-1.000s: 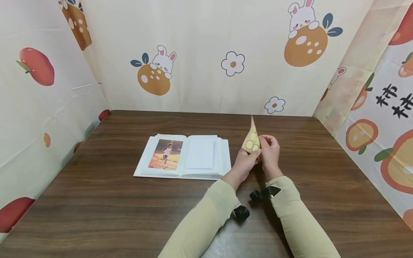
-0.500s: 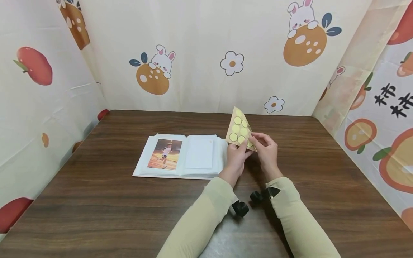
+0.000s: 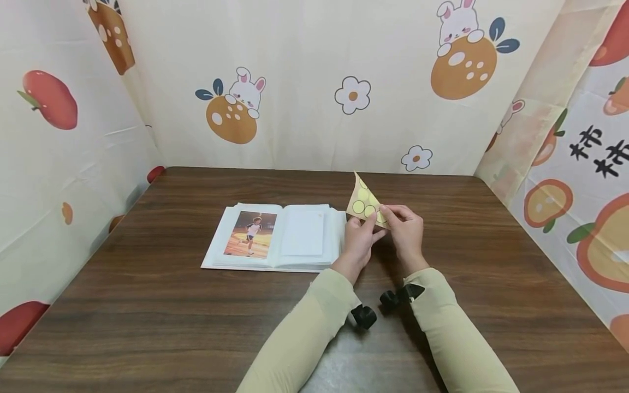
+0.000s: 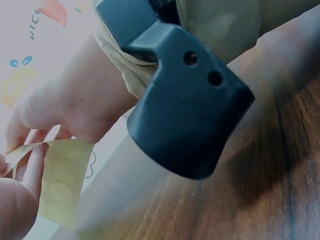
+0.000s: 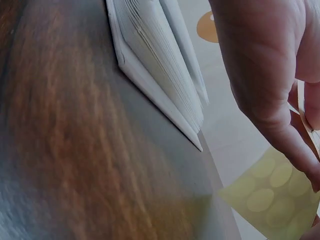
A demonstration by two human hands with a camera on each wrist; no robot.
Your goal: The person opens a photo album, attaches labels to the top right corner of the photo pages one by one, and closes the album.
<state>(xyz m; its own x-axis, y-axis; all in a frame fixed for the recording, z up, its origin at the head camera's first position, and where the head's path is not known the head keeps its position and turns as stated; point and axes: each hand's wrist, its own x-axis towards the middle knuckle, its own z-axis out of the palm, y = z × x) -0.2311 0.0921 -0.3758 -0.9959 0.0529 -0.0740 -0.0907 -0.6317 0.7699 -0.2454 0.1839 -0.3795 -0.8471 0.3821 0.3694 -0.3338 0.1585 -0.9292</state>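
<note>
A big pale cloth (image 3: pixel 304 109) with fruit, rabbits and flowers hung around the back and sides of the brown wooden worktop (image 3: pixel 147 305). A white book (image 3: pixel 276 250) lay open on the wood. A picture (image 3: pixel 249 234) of someone running was on its left page, and a white card (image 3: pixel 302 233) was on its right page.

To the right of the book were two hands. The left hand (image 3: pixel 357 243) had its grip pinched on the near edge of a sticker sheet (image 3: pixel 363 199). The right hand (image 3: pixel 405 232) had its grip pinched on the sheet's right end. The sheet was up in the air, bent, with one corner pointing up. It had round yellow dots (image 3: pixel 358 207) on it.

The sheet looked thin, so pulling or bending it too hard could crease or rip it. A dot peeled too fast might fold over and stick to itself or to a finger.

Two black signs (image 3: pixel 587 143) on the right side of the cloth looked like 柿 written twice. The left wrist view showed tilted letters (image 4: pixel 34 22) like "uice". I could see no brand name.
</note>
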